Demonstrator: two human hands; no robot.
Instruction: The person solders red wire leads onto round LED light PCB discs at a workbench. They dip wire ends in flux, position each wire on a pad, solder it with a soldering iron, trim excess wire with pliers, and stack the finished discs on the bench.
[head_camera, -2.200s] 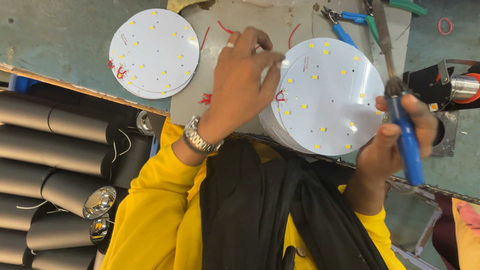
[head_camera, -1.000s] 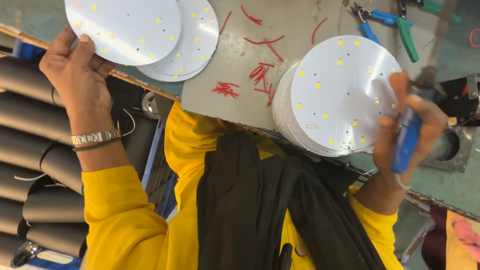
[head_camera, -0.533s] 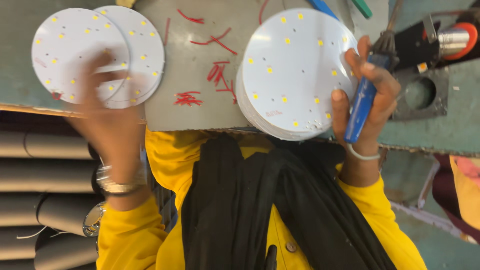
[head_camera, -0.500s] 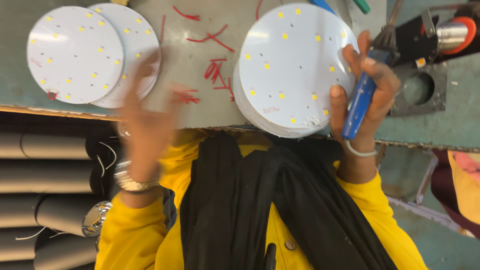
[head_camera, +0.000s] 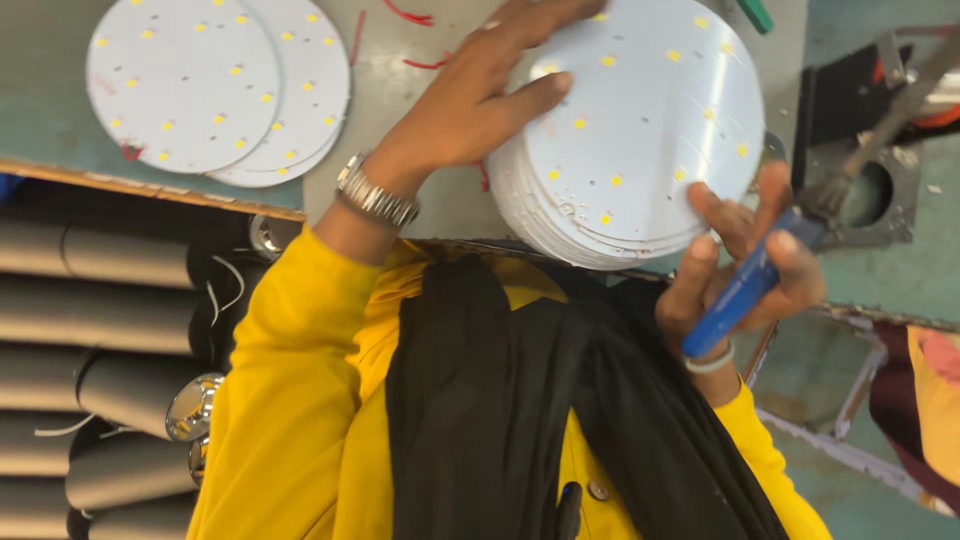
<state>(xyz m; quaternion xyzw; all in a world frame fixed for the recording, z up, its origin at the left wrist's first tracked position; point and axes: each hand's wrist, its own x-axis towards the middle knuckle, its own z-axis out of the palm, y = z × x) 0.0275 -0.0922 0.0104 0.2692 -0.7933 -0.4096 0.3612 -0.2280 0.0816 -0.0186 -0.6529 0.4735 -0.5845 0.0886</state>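
A stack of round white LED boards (head_camera: 650, 120) with small yellow chips lies on the grey work plate (head_camera: 400, 130). My left hand (head_camera: 480, 90), with a metal watch on the wrist, lies with its fingers spread on the stack's left side, thumb on the top board. My right hand (head_camera: 745, 250) is shut on a blue-handled soldering iron (head_camera: 745, 285). Its fingertips touch the stack's lower right edge. Two more round boards (head_camera: 185, 80) overlap on the bench at the left.
Red wire scraps (head_camera: 410, 15) lie on the plate above my left hand. A green tool handle (head_camera: 757, 12) shows at the top. A metal stand with a hole (head_camera: 870, 200) sits at the right. Black tubes (head_camera: 90, 300) are stacked below the bench at the left.
My left hand laid a board on the pile at the left, then swung back right onto the stack. My right hand stayed at the stack's edge with the iron.
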